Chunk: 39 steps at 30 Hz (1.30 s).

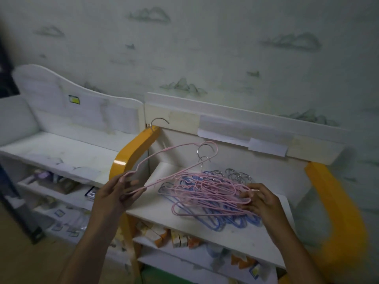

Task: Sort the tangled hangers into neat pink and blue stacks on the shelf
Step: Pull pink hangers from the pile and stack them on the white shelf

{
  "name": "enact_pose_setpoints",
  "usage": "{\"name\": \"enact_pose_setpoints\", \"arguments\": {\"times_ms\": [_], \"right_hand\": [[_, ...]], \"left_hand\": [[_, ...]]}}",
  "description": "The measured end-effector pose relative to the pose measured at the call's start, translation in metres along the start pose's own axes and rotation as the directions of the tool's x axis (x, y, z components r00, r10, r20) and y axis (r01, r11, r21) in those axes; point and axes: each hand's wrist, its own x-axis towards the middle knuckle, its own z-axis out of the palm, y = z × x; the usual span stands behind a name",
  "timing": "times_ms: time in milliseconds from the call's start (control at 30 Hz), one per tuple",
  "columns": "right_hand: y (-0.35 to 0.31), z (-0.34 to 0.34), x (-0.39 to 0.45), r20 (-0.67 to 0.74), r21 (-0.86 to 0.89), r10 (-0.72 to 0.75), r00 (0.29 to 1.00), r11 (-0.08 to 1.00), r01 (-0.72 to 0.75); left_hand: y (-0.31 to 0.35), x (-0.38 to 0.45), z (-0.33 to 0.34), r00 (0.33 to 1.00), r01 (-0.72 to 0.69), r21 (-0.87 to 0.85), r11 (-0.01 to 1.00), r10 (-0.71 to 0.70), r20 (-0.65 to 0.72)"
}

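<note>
The left hand point(121, 193) is pinching the shoulder bend of a thin pink wire hanger point(162, 158), lifting it tilted above the left front corner of the white shelf board point(155, 214), its far end apparently hooked into the heap. The right hand point(260, 199) is curling its fingers round the ends of the pink wire hangers on top of the tangled pile point(209, 193), steadying them near the board's front right. Beneath them, blue wire hangers point(231, 222) are lying toward the front edge, metal hooks pointing at the back panel. These look light, springy and smooth-coated, likely to snag on each other; gripping a shoulder bend or the straight bottom bar probably gives the most control. An orange curved side rail point(131, 156) is bordering the shelf's left edge.
</note>
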Motion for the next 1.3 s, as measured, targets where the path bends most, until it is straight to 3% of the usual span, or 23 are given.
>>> {"name": "enact_pose_setpoints", "arguments": {"times_ms": [333,700,1300], "right_hand": [[0.004,0.062,-0.034,0.148,0.142,-0.058,0.987,0.989,0.037],[-0.024,0.187,-0.048,0.317,0.154,-0.11,0.942,0.986,0.064],[-0.036,0.469,-0.079,0.295,0.11,-0.139,0.945,0.988,0.111]], "left_hand": [[0.041,-0.093,-0.066,0.98,-0.056,0.023,0.998,0.059,-0.19],[0.109,-0.139,-0.151,0.888,-0.159,0.096,0.983,0.184,-0.422],[0.212,-0.084,-0.39,0.848,-0.135,0.016,0.991,0.123,-0.515]]}}
